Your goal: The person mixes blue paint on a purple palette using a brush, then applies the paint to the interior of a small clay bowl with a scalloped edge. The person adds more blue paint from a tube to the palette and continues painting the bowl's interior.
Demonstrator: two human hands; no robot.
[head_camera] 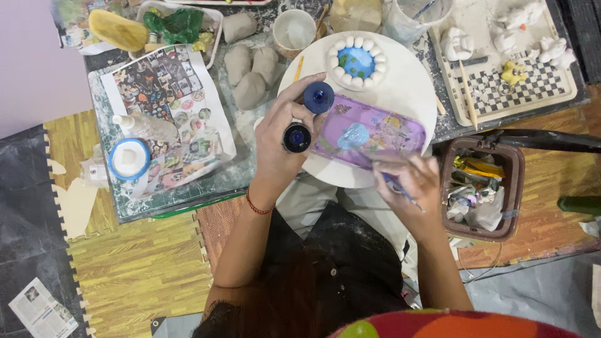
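Note:
My left hand (280,134) grips a small dark blue paint bottle (297,138), and its fingertips pinch the blue cap (318,97) just above it. A purple palette tray (369,133) with a light blue paint blob lies across the white round turntable (410,94). My right hand (412,183) holds a thin brush (395,186) at the tray's near edge. Behind the tray sits a white clay ring dish (357,61) painted blue inside.
Grey clay lumps (250,66) lie left of the turntable beside a printed sheet (164,106). A white cup (294,30), a blue-rimmed tub (129,159), a checkered tray with white clay figures (519,69) and a brown bin of scraps (479,188) surround me.

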